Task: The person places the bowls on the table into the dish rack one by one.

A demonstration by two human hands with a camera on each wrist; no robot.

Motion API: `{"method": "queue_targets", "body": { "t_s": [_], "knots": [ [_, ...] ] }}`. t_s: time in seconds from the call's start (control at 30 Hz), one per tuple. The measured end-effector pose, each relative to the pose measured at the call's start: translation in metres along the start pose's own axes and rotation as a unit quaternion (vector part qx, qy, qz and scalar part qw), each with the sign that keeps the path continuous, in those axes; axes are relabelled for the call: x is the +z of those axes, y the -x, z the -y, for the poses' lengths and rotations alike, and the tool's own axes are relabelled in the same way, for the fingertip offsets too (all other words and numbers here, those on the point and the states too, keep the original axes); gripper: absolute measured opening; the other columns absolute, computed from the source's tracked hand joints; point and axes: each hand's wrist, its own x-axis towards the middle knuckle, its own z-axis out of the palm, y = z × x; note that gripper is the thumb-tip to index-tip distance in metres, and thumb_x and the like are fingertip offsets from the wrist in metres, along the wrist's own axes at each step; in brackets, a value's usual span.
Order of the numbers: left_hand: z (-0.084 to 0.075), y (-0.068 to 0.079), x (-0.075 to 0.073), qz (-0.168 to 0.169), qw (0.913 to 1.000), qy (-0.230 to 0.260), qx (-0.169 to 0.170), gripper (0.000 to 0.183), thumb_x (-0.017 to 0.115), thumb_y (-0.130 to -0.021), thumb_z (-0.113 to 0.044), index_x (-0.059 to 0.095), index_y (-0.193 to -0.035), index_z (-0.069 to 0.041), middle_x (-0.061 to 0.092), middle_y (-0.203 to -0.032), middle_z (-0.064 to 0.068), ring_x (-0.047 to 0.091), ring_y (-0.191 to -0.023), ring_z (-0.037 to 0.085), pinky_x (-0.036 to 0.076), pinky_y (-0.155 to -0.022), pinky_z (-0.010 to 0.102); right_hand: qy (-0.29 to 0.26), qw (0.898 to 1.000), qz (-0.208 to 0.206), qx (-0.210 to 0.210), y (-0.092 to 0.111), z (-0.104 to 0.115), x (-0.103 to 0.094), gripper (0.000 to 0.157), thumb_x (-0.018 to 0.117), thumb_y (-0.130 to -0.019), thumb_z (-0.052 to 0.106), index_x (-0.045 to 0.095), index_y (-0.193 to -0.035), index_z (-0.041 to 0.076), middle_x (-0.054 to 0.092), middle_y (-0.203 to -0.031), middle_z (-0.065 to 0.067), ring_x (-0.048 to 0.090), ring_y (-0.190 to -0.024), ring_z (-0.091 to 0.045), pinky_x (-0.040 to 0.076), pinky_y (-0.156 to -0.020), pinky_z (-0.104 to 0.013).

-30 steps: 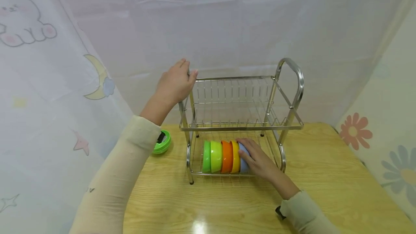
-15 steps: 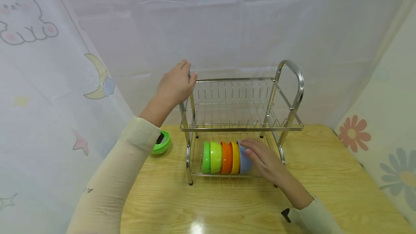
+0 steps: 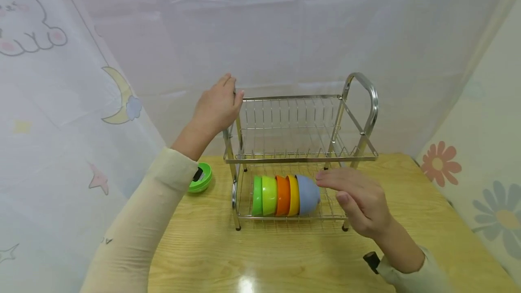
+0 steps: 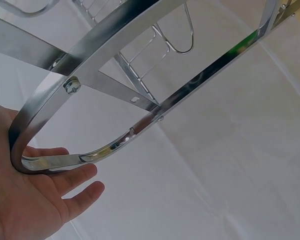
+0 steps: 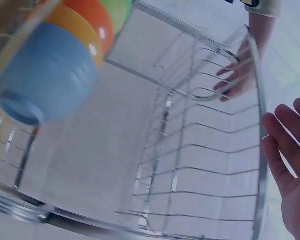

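Table (image 3: pixel 285 257): pale wood with a visible grain, spreading beneath both hands.
Right hand (image 3: pixel 358 198): nearest the viewer, holding nothing, fingers straight and together, thumb set apart from them; a black device (image 3: pixel 371 262) sits by its cuff.
Blue bowl (image 3: pixel 308 195): just left of the right hand's fingertips, on its side, base towards that hand and mouth facing away; the right wrist view shows a gap between hand and bowl.
Bowl row: on the rack's lower shelf, running leftwards from the blue bowl through the yellow bowl (image 3: pixel 292 196), orange bowl (image 3: pixel 282 196), lime bowl (image 3: pixel 269 196) and green bowl (image 3: pixel 257 196), apparently part nested. Its long axis goes side to side, the blue end pointing at the right hand, clearly the nearer one; the left hand is higher and farther back.
Green dish (image 3: pixel 202 185): on the table, beyond the left sleeve (image 3: pixel 142 220), which partly hides it.
Rack (image 3: pixel 301 160): two-tier shiny metal, standing between the hands, its right handle (image 3: pixel 373 103) rising beyond the right hand.
Left hand (image 3: pixel 215 105): palm against the left handle (image 4: pixel 105 40), fingers loosely extended past the bar, not wrapped round it.
Cloth (image 3: pixel 277 35): pale, creased, hanging behind everything, farthest from both hands.
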Motion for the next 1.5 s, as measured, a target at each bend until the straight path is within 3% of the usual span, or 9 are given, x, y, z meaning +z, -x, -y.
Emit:
{"method": "queue_targets", "body": {
  "t_s": [0.17,0.47,0.67,0.9,1.03,1.13,1.3,1.37,1.5],
  "knots": [
    [0.0,0.001,-0.001,-0.004,1.0,-0.006,0.003,0.062,0.029,-0.111,-0.038,0.023,-0.16,0.0,0.018,-0.168,0.013,0.019,-0.155,0.028,0.026,-0.122,0.05,-0.019,0.998,-0.046,-0.044,-0.029,0.006,-0.009,0.043,0.046,-0.108,0.017,0.073,-0.09,-0.012,0.076,-0.094,-0.02,0.072,-0.096,-0.023,0.053,-0.098,-0.026],
    [0.0,0.006,0.0,-0.006,0.9999,-0.007,0.007,0.063,0.029,-0.111,-0.038,0.022,-0.16,0.001,0.017,-0.168,0.013,0.018,-0.155,0.028,0.026,-0.122,0.05,0.006,0.996,-0.063,-0.058,-0.05,0.004,-0.024,0.044,0.049,-0.107,0.018,0.072,-0.084,-0.011,0.076,-0.089,-0.018,0.074,-0.096,-0.019,0.053,-0.097,-0.023],
    [0.001,0.006,0.0,-0.011,0.9999,-0.011,0.007,0.063,0.029,-0.111,-0.039,0.022,-0.16,0.001,0.018,-0.168,0.014,0.019,-0.155,0.028,0.027,-0.122,0.05,0.043,0.996,-0.068,-0.024,-0.063,-0.008,-0.034,0.05,0.05,-0.107,0.026,0.072,-0.083,-0.012,0.076,-0.088,-0.019,0.071,-0.105,-0.009,0.052,-0.095,-0.019],
    [0.001,0.004,0.001,-0.018,0.9997,-0.012,0.014,0.063,0.031,-0.111,-0.037,0.024,-0.159,0.002,0.02,-0.167,0.016,0.022,-0.154,0.03,0.029,-0.121,0.05,0.113,0.99,-0.031,0.072,-0.069,-0.04,-0.054,0.051,0.048,-0.108,0.032,0.074,-0.093,-0.01,0.073,-0.101,-0.027,0.065,-0.116,-0.005,0.047,-0.097,-0.015],
    [0.001,0.004,0.002,-0.017,0.9997,-0.011,0.014,0.063,0.031,-0.111,-0.038,0.023,-0.159,0.002,0.019,-0.167,0.017,0.022,-0.154,0.031,0.029,-0.121,0.049,0.164,0.981,-0.006,0.106,-0.071,-0.063,-0.064,0.048,0.05,-0.106,0.034,0.075,-0.102,-0.007,0.071,-0.114,-0.024,0.062,-0.123,-0.011,0.043,-0.1,-0.012],
    [0.001,0.005,0.002,-0.014,0.9998,-0.009,0.012,0.064,0.03,-0.111,-0.039,0.021,-0.16,0.002,0.018,-0.168,0.016,0.022,-0.154,0.031,0.029,-0.121,0.05,0.198,0.974,0.006,0.114,-0.073,-0.077,-0.069,0.039,0.056,-0.103,0.029,0.075,-0.107,-0.005,0.07,-0.12,-0.021,0.061,-0.126,-0.023,0.041,-0.087,-0.012],
    [0.0,0.006,0.002,-0.019,0.9996,-0.007,0.017,0.065,0.03,-0.111,-0.039,0.02,-0.159,0.003,0.018,-0.167,0.018,0.023,-0.153,0.032,0.03,-0.12,0.05,0.244,0.953,0.065,0.166,-0.08,-0.096,-0.076,0.029,0.063,-0.096,0.012,0.07,-0.12,-0.003,0.061,-0.137,-0.019,0.052,-0.131,-0.039,0.045,-0.089,-0.039],
    [0.0,0.007,0.003,-0.023,0.9995,-0.007,0.018,0.065,0.031,-0.111,-0.039,0.02,-0.159,0.003,0.018,-0.167,0.018,0.023,-0.153,0.032,0.031,-0.12,0.049,0.252,0.94,0.094,0.209,-0.083,-0.105,-0.079,0.032,0.062,-0.097,0.011,0.067,-0.126,-0.002,0.056,-0.143,-0.019,0.047,-0.135,-0.04,0.044,-0.101,-0.052],
    [0.0,0.008,0.004,-0.023,0.9995,-0.009,0.017,0.065,0.031,-0.111,-0.039,0.019,-0.16,0.003,0.018,-0.167,0.018,0.024,-0.153,0.033,0.032,-0.119,0.05,0.253,0.918,0.124,0.28,-0.084,-0.121,-0.081,0.036,0.058,-0.101,0.018,0.062,-0.131,-0.001,0.047,-0.152,-0.019,0.037,-0.144,-0.039,0.032,-0.115,-0.059]
  ]
}}
